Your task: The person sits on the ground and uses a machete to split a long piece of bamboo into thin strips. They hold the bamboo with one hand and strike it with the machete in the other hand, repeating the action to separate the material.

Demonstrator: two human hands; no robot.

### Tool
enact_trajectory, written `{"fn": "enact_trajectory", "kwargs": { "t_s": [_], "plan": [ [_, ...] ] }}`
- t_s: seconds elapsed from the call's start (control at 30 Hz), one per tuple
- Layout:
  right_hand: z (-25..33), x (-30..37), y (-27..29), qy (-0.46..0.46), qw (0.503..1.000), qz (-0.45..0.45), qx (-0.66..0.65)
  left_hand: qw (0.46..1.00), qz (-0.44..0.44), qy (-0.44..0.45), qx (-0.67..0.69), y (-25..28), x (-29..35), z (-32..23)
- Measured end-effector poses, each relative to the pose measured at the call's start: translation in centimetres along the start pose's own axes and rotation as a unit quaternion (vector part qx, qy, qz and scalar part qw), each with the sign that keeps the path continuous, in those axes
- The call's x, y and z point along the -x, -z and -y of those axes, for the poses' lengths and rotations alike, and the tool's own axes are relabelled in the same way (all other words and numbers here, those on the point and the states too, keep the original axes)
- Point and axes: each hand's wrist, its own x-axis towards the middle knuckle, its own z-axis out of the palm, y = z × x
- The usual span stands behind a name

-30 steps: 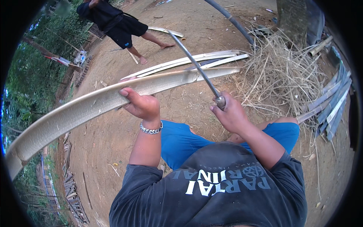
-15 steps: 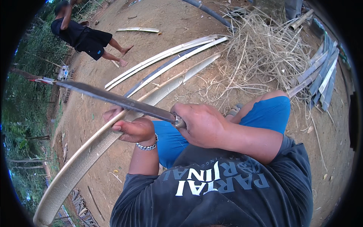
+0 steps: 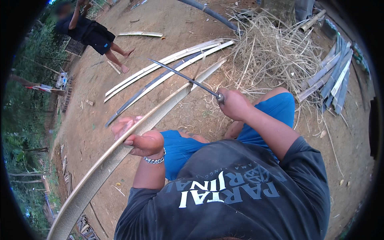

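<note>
My left hand (image 3: 141, 138) is closed round a long split bamboo strip (image 3: 105, 164), thumb on its pale inner face and fingers over the outer edge. The strip slants from the lower left up to the middle of the view. In my right hand (image 3: 235, 105) is the handle of a long-bladed machete (image 3: 180, 75), its fist wrapped tight. The blade crosses the strip near its far end, with the tip pointing up and left. At the crossing a thin curl of bamboo (image 3: 199, 66) rises from the strip's edge.
Several split bamboo lengths (image 3: 160, 72) lie on the dirt ahead. A heap of pale shavings (image 3: 276, 52) sits at the far right, beside stacked grey-green bamboo slats (image 3: 338, 80). At the far left another person (image 3: 90, 34) stands barefoot. A dark pole (image 3: 212, 15) lies at the top.
The machete has moved right and away along the strip, from beside my left hand to near the far end. My left hand keeps its hold on the strip.
</note>
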Motion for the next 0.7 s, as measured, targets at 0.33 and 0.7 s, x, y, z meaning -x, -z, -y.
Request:
{"fn": "enact_trajectory", "kwargs": {
  "t_s": [0.33, 0.7],
  "plan": [
    [-4.3, -3.8, -0.8, -0.044, 0.996, 0.065, 0.033, 0.992, -0.029, 0.015, -0.118, 1.5, -0.6, 1.1],
    [4.3, -1.5, 0.5, 0.075, 0.995, 0.062, -0.013, 1.000, 0.003, -0.020, -0.007, 3.1, 0.1, 3.5]
  ]
}}
